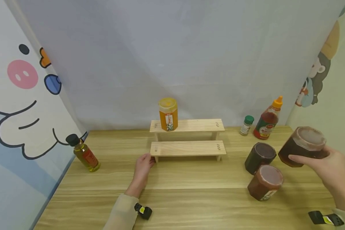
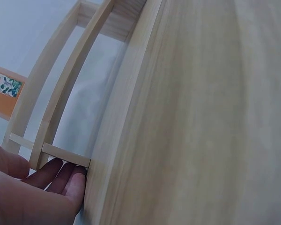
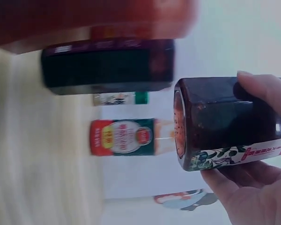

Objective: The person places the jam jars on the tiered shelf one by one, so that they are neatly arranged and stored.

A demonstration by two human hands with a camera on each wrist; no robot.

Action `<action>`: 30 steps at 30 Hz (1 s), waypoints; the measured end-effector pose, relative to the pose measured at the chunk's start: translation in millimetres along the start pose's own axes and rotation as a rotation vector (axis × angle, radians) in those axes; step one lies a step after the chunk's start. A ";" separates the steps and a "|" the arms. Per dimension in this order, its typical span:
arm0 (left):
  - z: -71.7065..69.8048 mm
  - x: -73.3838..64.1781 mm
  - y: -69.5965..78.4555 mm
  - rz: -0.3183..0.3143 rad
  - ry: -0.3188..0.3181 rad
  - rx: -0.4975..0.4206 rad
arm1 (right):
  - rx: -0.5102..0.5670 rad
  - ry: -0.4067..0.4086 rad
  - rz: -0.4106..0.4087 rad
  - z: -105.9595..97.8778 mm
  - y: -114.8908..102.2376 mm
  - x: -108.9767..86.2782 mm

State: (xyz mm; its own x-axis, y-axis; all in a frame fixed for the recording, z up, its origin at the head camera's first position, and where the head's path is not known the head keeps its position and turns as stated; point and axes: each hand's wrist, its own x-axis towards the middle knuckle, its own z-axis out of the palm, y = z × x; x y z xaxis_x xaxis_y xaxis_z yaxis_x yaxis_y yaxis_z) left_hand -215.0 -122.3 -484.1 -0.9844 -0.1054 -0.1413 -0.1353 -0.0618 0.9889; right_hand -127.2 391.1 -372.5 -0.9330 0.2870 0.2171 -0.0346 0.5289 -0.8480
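A two-tier wooden rack (image 1: 188, 148) stands on the table, and an orange-filled jar (image 1: 168, 115) sits on its upper tier. My left hand (image 1: 143, 166) holds the rack's lower left corner, with curled fingers (image 2: 68, 178) against the side leg. On the right, my right hand (image 1: 334, 164) grips a dark jar (image 1: 300, 147) above the table. Its thumb and fingers lie on opposite sides of that jar, whose printed label (image 3: 243, 156) shows in the right wrist view. Beside it stand another dark jar (image 1: 260, 158) and a reddish-brown jar (image 1: 265, 183).
Behind the jars stand a red sauce bottle (image 1: 266, 123) with an orange tip and a small green-capped shaker (image 1: 246, 125). An oil bottle (image 1: 87, 156) with a black cap is at the table's left. A pale curtain (image 1: 172, 64) hangs along the back.
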 end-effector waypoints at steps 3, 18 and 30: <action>0.1 -0.3 0.5 -0.003 -0.001 -0.005 | 0.027 0.013 -0.019 1.1 -9.3 0.9; 0.0 -1.7 1.8 -0.005 0.000 0.000 | 0.196 -0.013 -0.069 23.7 -47.0 0.1; 0.3 0.9 0.9 -0.006 0.010 -0.010 | 0.190 -0.109 -0.060 52.3 -69.9 4.2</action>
State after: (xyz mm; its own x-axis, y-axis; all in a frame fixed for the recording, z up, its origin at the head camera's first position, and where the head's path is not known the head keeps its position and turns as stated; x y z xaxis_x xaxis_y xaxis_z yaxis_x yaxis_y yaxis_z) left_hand -216.0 -122.2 -483.3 -0.9824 -0.1148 -0.1475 -0.1398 -0.0725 0.9875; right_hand -147.4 313.5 -337.5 -0.9600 0.1662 0.2255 -0.1488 0.3795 -0.9131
